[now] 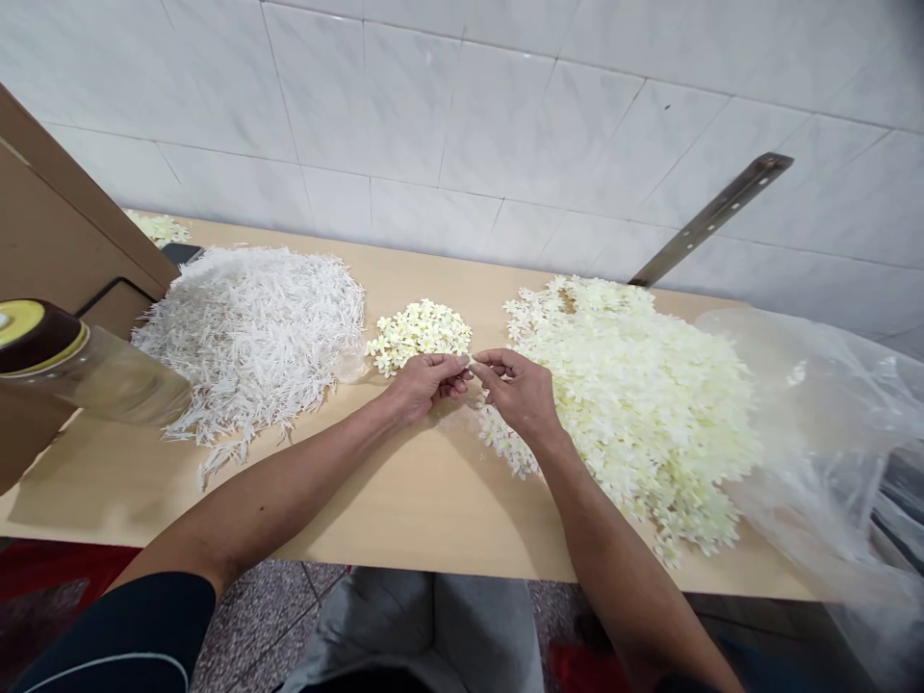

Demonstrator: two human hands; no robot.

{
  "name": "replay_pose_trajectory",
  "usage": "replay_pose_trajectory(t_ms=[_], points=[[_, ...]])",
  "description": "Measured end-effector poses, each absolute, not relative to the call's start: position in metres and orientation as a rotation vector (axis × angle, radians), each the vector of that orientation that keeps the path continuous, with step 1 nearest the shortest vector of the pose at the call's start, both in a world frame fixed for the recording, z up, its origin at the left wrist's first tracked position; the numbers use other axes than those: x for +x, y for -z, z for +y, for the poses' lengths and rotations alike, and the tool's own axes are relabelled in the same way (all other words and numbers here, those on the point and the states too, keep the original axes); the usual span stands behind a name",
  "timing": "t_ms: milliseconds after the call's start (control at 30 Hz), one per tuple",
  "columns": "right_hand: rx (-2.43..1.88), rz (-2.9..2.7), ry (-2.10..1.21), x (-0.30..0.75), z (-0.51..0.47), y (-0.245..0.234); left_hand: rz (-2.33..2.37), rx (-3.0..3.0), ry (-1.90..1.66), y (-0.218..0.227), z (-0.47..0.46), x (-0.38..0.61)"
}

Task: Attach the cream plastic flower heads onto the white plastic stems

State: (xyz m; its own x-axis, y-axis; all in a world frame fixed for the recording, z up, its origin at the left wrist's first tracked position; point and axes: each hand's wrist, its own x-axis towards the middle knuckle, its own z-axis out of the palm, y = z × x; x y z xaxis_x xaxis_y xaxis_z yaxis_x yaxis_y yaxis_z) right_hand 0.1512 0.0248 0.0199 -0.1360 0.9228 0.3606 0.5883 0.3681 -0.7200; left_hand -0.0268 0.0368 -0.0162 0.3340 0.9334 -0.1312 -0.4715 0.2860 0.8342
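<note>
My left hand [431, 381] and my right hand [523, 393] meet fingertip to fingertip above the table, both closed in a pinch. A tiny pale piece shows between the fingertips, too small to name. Just behind my left hand lies a small heap of pale yellow artificial flowers [425, 327]. Beside my right hand spreads a much larger heap of pale yellow-green flower heads [642, 395], partly hidden by that hand and forearm. To the left is a pile of thin white stem-like pieces [260, 327].
A clear jar [130, 385] with a brown and yellow lid stands at the left, near a brown panel [64, 202]. Clear plastic sheeting [815, 423] lies at the right end of the wooden table [404, 510]. A metal strip [714, 219] leans on the tiled wall.
</note>
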Motion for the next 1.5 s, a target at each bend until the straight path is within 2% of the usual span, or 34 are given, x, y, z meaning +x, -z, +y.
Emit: replay_pose_trajectory(t_ms=[300, 700, 933, 1200, 1500], points=[[-1.229, -1.932, -0.314, 0.151, 0.020, -0.031, 0.767, 0.904, -1.065, 0.009, 0.031, -0.026], [-1.481, -1.728, -0.758, 0.148, 0.018, -0.035, 0.707, 1.006, -1.078, 0.010, 0.032, -0.026], [-1.406, -1.765, -0.705, 0.149, 0.019, -0.029, 0.744, 1.029, -1.086, 0.009, 0.031, -0.026], [-1.316, -1.922, -0.438, 0.151, 0.020, -0.034, 0.776, 1.088, -1.081, 0.007, 0.030, -0.028], [-1.463, -1.654, -0.820, 0.153, 0.016, -0.043, 0.796, 1.160, -1.069, 0.013, 0.034, -0.029]])
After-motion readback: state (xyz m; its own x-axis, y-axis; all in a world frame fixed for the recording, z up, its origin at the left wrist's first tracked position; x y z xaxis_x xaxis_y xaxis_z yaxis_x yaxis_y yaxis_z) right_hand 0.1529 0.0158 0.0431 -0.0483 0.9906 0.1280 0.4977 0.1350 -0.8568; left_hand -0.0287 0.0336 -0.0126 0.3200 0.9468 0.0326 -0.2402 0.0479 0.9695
